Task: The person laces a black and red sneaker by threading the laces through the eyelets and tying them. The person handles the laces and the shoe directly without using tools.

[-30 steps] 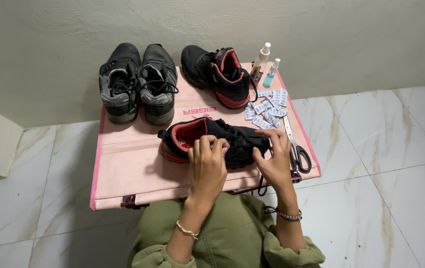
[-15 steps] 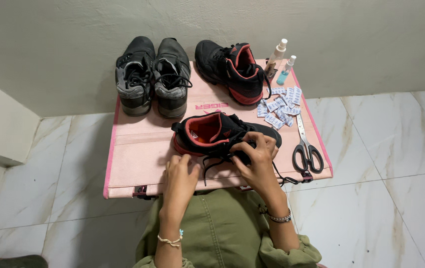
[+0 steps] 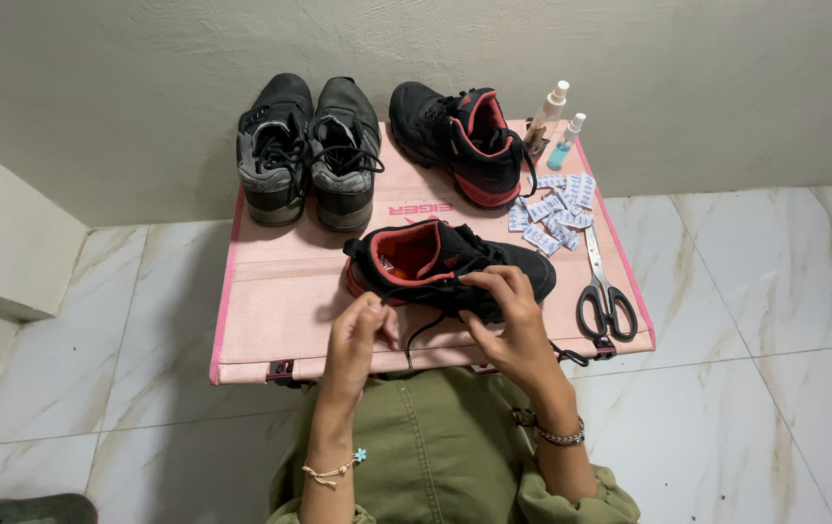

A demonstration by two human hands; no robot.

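My left hand pinches the end of a black lace between thumb and fingers, drawn toward me. My right hand grips the lacing on the black shoe with red lining, fingers curled over its near side. That shoe lies across the front of the pink mat, toe pointing right. Behind it stand a grey pair of shoes and the matching black shoe. To the right lie small white packets, scissors and two small bottles.
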